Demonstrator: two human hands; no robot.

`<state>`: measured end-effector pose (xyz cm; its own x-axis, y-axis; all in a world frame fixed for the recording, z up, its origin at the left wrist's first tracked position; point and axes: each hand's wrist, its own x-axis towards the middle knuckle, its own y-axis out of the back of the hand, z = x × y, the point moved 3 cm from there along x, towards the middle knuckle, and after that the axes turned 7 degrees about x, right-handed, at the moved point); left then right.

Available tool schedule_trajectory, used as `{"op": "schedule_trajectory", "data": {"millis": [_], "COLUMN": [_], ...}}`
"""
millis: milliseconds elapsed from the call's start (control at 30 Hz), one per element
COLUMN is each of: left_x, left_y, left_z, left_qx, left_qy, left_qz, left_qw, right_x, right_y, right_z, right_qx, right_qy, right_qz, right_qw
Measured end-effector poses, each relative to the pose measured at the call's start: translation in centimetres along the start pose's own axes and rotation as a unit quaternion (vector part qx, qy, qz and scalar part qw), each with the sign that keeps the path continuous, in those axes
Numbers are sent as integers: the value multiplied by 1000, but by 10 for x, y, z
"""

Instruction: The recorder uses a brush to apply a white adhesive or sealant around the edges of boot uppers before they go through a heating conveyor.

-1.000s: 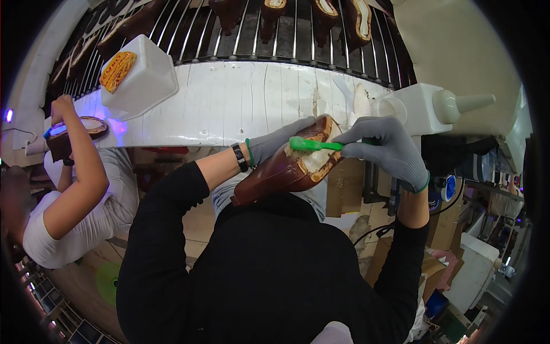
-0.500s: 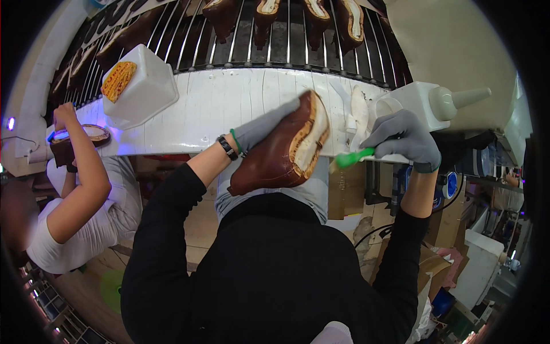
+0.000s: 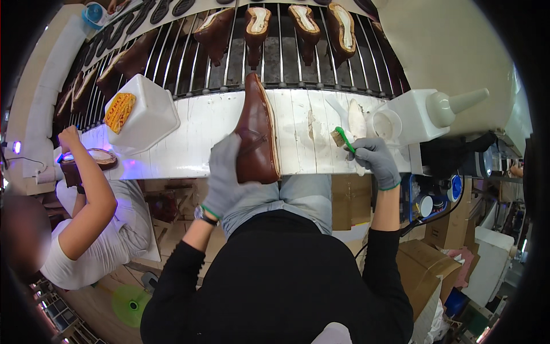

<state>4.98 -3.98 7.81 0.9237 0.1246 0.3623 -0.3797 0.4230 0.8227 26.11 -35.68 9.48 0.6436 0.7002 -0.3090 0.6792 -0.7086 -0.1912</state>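
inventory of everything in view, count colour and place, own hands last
boot: one, brown, over the bench
brush: one, green handle, right of the boot
bench: one, white, middle
cup: one, white, bench's right end
nozzled container: one, white, beside the cup
tub: one, white, bench's left
patterned item: one, yellow and orange, on the tub
rack: one, dark with silver rods, top
rack boots: several, brown, on the rack
soles: several, black, upper left
other person: one, white shirt, left
second boot: one, brown, by the other person
boxes: several, brown, lower right
left hand: one, grey glove, at the boot
right hand: one, grey glove, holding the brush
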Motion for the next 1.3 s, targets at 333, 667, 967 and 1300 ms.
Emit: {"op": "schedule_trajectory", "data": {"millis": [333, 667, 967, 1300], "left_x": [18, 51, 76, 246], "left_y": [22, 53, 97, 124], "left_z": [-13, -70, -75, -188], "left_qx": [0, -43, -345, 76], "left_qy": [124, 332, 375, 268], "left_qz": [-53, 181, 277, 467], "left_qw": [991, 925, 815, 839], "right_x": [61, 62, 61, 57], "right_y": [-10, -7, 0, 8], "right_z": [71, 97, 104, 115], "right_qx": [303, 348, 370, 384], "right_qy": [12, 25, 26, 51], "right_qz": [87, 72, 48, 30], "right_qw": [949, 934, 928, 922]}}
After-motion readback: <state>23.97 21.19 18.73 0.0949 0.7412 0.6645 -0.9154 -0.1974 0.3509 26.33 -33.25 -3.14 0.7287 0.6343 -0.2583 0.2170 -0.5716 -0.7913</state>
